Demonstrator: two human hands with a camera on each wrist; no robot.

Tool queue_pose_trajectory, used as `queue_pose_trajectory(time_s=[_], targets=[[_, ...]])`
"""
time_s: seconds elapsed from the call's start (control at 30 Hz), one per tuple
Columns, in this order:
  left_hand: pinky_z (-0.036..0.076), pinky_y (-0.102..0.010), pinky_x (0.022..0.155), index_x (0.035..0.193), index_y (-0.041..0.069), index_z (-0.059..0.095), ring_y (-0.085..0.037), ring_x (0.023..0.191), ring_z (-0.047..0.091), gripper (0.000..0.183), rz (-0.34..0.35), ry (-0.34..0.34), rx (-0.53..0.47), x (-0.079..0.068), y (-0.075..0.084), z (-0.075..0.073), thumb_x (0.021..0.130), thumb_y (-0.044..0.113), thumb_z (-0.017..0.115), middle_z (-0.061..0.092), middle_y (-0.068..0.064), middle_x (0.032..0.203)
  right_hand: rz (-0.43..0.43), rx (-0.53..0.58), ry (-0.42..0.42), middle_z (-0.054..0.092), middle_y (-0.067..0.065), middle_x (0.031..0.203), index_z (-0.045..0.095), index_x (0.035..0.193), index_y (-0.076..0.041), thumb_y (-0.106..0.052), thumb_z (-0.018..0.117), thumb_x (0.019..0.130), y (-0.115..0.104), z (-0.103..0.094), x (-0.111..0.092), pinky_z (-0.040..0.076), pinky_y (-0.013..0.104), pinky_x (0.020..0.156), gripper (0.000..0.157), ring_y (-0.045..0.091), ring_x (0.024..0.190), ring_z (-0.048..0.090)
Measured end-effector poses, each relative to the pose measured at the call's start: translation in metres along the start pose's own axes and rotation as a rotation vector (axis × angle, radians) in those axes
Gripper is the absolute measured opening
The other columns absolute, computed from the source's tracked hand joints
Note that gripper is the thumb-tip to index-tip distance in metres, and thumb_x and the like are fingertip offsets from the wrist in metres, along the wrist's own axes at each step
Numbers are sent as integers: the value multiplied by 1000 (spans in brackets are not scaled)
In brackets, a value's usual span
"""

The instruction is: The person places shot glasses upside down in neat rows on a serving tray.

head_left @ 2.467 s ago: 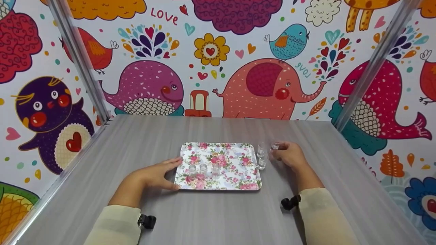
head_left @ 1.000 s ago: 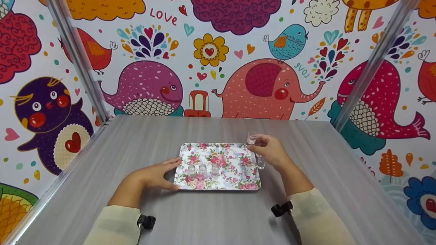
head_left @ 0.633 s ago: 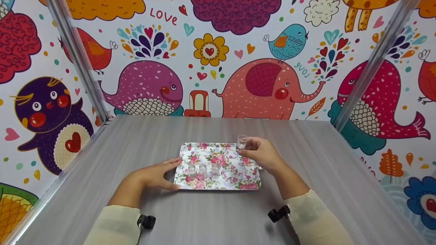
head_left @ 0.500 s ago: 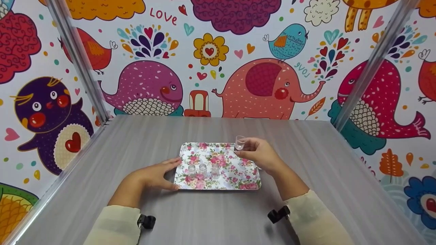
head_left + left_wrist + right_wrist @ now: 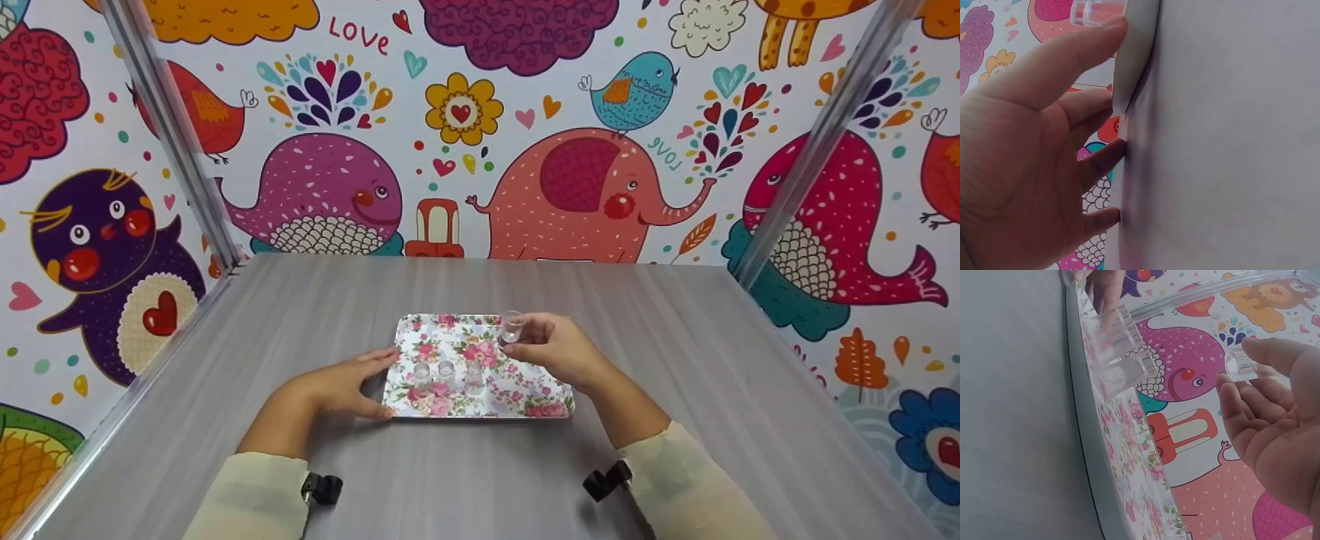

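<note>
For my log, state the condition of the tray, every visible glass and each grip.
Floral tray, flat on the table.
Three small glasses, standing on the tray.
Fourth glass, held above the tray; any contents unclear.
Left grip, fingers spread, touching the tray's left edge.
Right grip, pinching the fourth glass.

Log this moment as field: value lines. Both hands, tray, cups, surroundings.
left hand: thumb and index finger touching left side of floral tray
right hand: pinching one clear cup, raised above the tray
other cups: three, clear, standing in a row on the tray's near-left part
tray support: grey table
backdrop: white wall printed with cartoon animals
</note>
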State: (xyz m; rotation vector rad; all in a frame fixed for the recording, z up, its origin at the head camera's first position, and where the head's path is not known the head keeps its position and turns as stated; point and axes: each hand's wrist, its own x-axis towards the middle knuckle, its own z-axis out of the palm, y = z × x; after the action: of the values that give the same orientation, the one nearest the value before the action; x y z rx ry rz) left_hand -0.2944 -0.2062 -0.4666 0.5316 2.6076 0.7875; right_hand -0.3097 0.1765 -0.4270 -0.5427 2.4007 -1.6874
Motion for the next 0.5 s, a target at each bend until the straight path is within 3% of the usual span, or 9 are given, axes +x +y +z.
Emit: queue_pose_trajectory(time_s=[0.2, 0.5], targets=[[21, -68, 131, 171, 19, 30, -41, 167, 17, 106, 2, -1, -4, 0, -1, 0, 86, 42, 89, 22, -3, 181, -32, -26, 18, 75, 6, 102, 76, 127, -9, -21, 84, 94, 0, 0, 0, 63, 35, 84, 36, 18, 90, 68], [20, -69, 131, 171, 20, 30, -41, 167, 18, 106, 3, 0, 0, 0, 0, 0, 86, 42, 89, 22, -3, 181, -40, 21, 73, 74, 6, 106, 73, 131, -11, -24, 88, 91, 1, 0, 2, 62, 30, 81, 44, 19, 93, 68]])
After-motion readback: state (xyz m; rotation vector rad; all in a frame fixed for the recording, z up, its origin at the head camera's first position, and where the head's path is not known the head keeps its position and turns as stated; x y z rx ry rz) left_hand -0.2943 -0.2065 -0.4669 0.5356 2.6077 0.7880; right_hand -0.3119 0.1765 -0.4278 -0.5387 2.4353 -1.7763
